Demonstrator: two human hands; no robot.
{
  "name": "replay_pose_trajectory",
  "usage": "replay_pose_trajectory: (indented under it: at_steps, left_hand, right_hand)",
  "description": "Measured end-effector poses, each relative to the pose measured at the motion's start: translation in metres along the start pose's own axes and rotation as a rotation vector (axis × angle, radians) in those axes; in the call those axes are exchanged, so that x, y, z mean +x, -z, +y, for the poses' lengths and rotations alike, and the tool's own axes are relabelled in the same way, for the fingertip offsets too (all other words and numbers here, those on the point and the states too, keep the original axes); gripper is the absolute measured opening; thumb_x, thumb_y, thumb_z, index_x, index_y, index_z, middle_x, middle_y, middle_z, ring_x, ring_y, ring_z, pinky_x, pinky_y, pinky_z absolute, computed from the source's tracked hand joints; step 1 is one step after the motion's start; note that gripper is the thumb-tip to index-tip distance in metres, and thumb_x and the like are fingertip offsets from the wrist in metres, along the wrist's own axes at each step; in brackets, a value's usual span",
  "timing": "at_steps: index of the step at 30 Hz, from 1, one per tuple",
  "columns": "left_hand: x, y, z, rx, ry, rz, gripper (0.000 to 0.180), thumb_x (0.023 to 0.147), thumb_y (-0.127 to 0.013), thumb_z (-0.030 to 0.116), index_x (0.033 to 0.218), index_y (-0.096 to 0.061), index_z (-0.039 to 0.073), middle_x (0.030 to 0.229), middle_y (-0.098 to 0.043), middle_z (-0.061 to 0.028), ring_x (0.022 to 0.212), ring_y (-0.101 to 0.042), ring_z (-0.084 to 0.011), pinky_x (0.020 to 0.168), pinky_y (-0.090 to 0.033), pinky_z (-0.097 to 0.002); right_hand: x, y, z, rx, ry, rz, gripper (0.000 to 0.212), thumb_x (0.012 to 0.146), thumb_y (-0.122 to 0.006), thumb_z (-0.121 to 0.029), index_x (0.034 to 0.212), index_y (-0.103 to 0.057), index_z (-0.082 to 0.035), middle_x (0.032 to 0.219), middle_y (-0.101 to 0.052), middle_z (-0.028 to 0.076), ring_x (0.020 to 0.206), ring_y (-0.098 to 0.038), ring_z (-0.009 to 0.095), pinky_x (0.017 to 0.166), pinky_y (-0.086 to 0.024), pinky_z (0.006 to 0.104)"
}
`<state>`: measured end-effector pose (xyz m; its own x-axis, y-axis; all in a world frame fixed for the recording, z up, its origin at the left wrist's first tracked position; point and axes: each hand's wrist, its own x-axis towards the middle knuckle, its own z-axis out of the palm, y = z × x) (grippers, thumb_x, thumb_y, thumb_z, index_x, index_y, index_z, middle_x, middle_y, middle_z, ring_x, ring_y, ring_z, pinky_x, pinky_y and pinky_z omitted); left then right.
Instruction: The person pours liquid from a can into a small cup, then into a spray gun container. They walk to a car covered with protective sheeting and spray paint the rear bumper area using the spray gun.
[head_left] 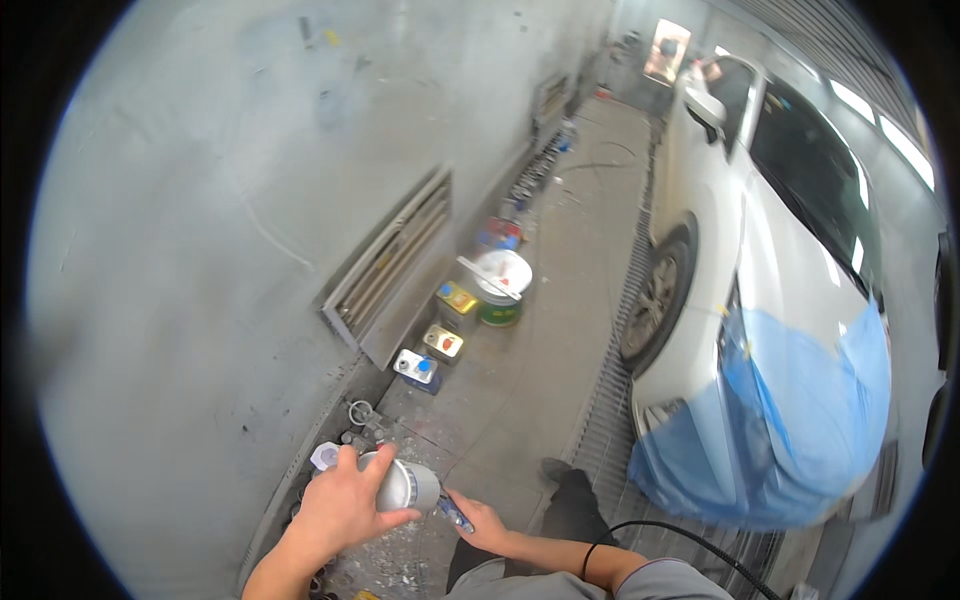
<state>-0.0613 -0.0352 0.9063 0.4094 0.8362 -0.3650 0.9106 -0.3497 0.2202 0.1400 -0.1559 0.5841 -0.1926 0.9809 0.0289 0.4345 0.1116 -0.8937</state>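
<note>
A whitish translucent paint cup (424,487) is tilted in front of me, its round end toward my left hand (335,510). The thumb and fingers of that hand curve round the cup's side. Just to the right, my right hand (482,522) is closed on a blue and silver tool (457,513) that looks like a spray gun handle. The handle sits close against the cup; whether the two are joined is hidden. A black hose (690,537) passes over my right forearm.
A white car (690,180) with blue masking film (800,410) over its front stands at the right, beside a floor grating (602,400). Along the left wall are metal cans (418,370), a white bucket (502,272) and leaning panels (395,265). Small cups (325,456) stand near my left hand.
</note>
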Motion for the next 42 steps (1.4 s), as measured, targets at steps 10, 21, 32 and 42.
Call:
replay_pose_trajectory:
  at_steps: [10, 21, 32, 42]
  left_hand:
    - [0.052, -0.045, 0.023, 0.063, 0.053, 0.003, 0.091, 0.094, -0.056, 0.079, 0.112, -0.063, -0.010, 0.084, -0.074, -0.0300, 0.083, -0.076, -0.0479, 0.074, -0.061, -0.0540]
    - [0.085, -0.016, 0.120, -0.053, -0.767, -0.059, 0.091, 0.082, -0.090, 0.042, 0.157, -0.048, 0.009, 0.149, -0.051, -0.0334, 0.125, -0.063, -0.0492, 0.102, -0.055, -0.0514]
    - [0.030, -0.067, 0.291, -0.278, -1.128, 0.366, 0.085, 0.071, -0.095, 0.045, 0.144, -0.065, 0.015, 0.145, -0.056, -0.0228, 0.132, -0.056, -0.0449, 0.109, -0.049, -0.0514]
    - [-0.078, -0.080, 0.394, -0.346, -1.520, 0.413, 0.056, 0.069, -0.092, 0.034, 0.121, -0.078, 0.017, 0.132, -0.064, -0.0175, 0.115, -0.066, -0.0407, 0.095, -0.057, -0.0470]
  right_hand:
    - [-0.046, 0.001, 0.012, -0.263, -0.193, 0.302, 0.084, 0.079, -0.074, -0.005, 0.158, -0.044, -0.008, 0.100, -0.070, 0.022, 0.088, -0.071, 0.044, 0.076, -0.058, 0.0516]
    - [-0.090, 0.086, 0.008, -0.146, -0.188, 0.561, 0.082, 0.079, -0.075, -0.006, 0.156, -0.047, -0.009, 0.105, -0.073, 0.026, 0.094, -0.071, 0.049, 0.082, -0.059, 0.0525]
    - [-0.188, 0.133, -0.029, -0.034, -0.363, 0.934, 0.060, 0.088, -0.074, -0.010, 0.145, -0.056, 0.001, 0.105, -0.073, 0.029, 0.096, -0.073, 0.049, 0.080, -0.058, 0.0485]
    - [-0.317, 0.144, -0.065, -0.016, -0.344, 1.104, 0.060, 0.090, -0.075, -0.013, 0.144, -0.054, 0.000, 0.091, -0.071, 0.024, 0.084, -0.074, 0.043, 0.074, -0.057, 0.0445]
